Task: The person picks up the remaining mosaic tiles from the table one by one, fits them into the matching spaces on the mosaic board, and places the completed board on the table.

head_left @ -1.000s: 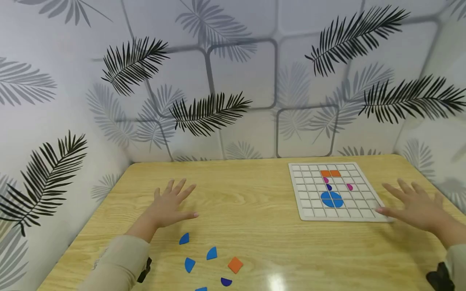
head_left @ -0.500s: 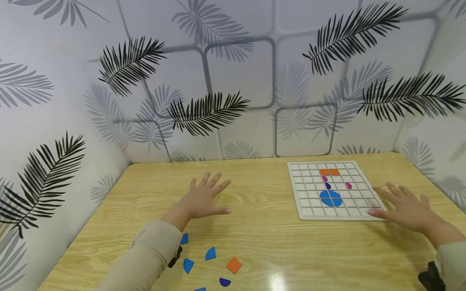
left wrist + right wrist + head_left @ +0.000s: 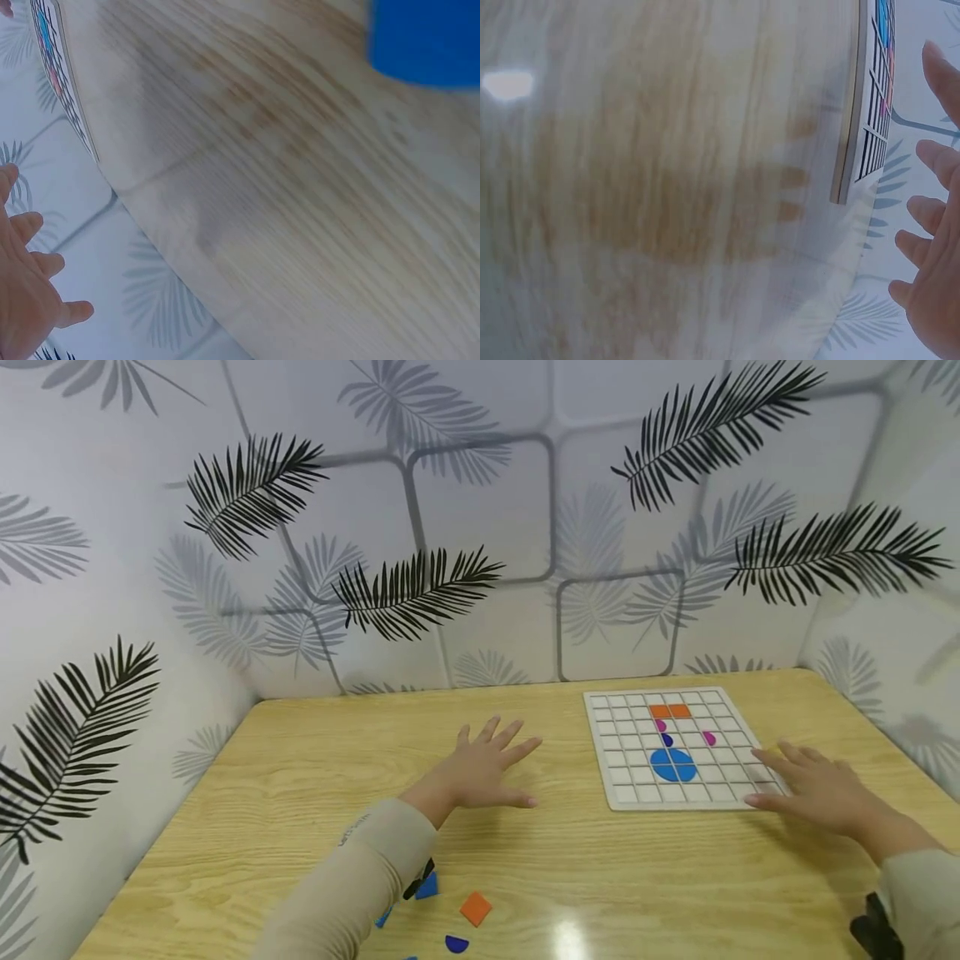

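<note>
A white grid board (image 3: 618, 760) lies at the right of the table. Two orange squares (image 3: 670, 712), a blue disc of quarter pieces (image 3: 673, 765), a dark blue half-round piece (image 3: 667, 740) and two magenta half-round pieces (image 3: 709, 739) sit in its cells. My left hand (image 3: 483, 768), fingers spread and holding nothing, hovers over mid-table, left of the board. At the board's right edge is my right hand (image 3: 825, 789), fingers extended, thumb and fingertips overlapping the front right corner in the head view. The right wrist view shows that hand (image 3: 937, 247) with bare, parted fingers.
Near the front of the wooden table (image 3: 600, 877) lie a loose orange square (image 3: 476, 909), a dark blue half-round piece (image 3: 457, 944) and blue quarter pieces (image 3: 427, 887), partly hidden by the left sleeve (image 3: 367, 860). A leaf-patterned wall (image 3: 480, 610) stands behind.
My left hand has moved right across the table, its sleeve now covering some blue pieces. My right hand has shifted slightly left, further over the board's corner. The head view has turned slightly.
</note>
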`<state>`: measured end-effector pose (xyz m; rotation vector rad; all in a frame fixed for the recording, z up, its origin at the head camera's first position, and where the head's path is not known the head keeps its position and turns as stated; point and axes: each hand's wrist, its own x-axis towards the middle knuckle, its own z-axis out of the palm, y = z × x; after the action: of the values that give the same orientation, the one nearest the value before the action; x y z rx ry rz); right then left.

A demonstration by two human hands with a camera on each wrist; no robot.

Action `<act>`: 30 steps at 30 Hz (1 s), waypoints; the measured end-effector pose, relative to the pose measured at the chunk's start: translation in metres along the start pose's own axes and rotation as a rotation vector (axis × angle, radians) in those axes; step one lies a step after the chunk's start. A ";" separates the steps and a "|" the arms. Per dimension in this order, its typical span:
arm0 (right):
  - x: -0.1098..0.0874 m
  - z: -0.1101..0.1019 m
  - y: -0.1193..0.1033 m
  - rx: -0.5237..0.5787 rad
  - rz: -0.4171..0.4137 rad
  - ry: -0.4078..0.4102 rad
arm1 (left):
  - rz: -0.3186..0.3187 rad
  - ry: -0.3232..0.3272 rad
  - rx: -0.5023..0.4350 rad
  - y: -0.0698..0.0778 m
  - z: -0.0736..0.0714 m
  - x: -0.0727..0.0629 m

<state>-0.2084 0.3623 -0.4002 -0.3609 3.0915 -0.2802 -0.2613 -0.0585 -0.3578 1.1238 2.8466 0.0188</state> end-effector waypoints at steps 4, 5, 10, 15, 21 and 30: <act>0.003 0.005 -0.001 0.002 -0.030 0.001 | 0.011 -0.034 0.007 0.013 0.003 0.015; 0.005 0.006 0.000 0.003 -0.030 -0.003 | 0.013 -0.045 0.006 0.016 0.004 0.018; 0.008 0.013 0.002 0.026 -0.007 -0.042 | 0.029 -0.096 -0.004 0.032 0.008 0.033; 0.008 0.015 0.000 0.072 0.020 -0.072 | 0.047 -0.121 0.009 0.043 0.016 0.049; 0.008 0.016 0.000 0.069 0.021 -0.073 | 0.045 -0.156 0.008 0.054 0.024 0.066; 0.008 0.015 -0.001 0.072 0.039 -0.083 | 0.040 -0.208 0.085 0.068 0.034 0.088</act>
<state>-0.2151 0.3570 -0.4144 -0.3019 2.9942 -0.3654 -0.2762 0.0506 -0.3947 1.1254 2.6636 -0.2058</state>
